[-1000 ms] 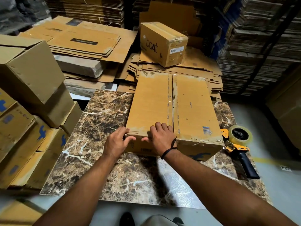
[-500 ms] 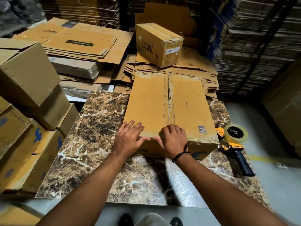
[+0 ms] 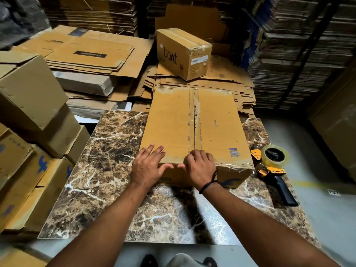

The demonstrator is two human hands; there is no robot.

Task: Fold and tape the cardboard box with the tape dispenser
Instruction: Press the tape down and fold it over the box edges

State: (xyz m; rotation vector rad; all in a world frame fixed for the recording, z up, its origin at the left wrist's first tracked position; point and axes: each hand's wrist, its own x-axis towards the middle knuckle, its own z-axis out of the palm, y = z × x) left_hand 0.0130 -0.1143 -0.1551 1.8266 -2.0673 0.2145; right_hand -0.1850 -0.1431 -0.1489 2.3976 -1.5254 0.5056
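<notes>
A long closed cardboard box [image 3: 215, 120] lies on the marble slab [image 3: 107, 170], its two top flaps meeting along a centre seam. My left hand [image 3: 148, 166] rests flat on the near left part of the top, fingers straight and thumb over the front face. At the near end of the seam my right hand [image 3: 200, 166] has its fingers curled over the box's top edge, with the thumb on the front face. A yellow tape dispenser [image 3: 273, 166] with a clear tape roll and a black handle lies on the slab right of the box; neither hand touches it.
A taped "boat" box [image 3: 183, 53] sits on flattened cartons behind the slab. Folded boxes [image 3: 28, 122] are stacked at the left. Tall stacks of flat cardboard [image 3: 300, 54] fill the right and back. Grey floor [image 3: 327, 209] lies to the right.
My left hand slid from gripping the near left corner onto the top and flattened. My right hand moved right along the near edge to the seam.
</notes>
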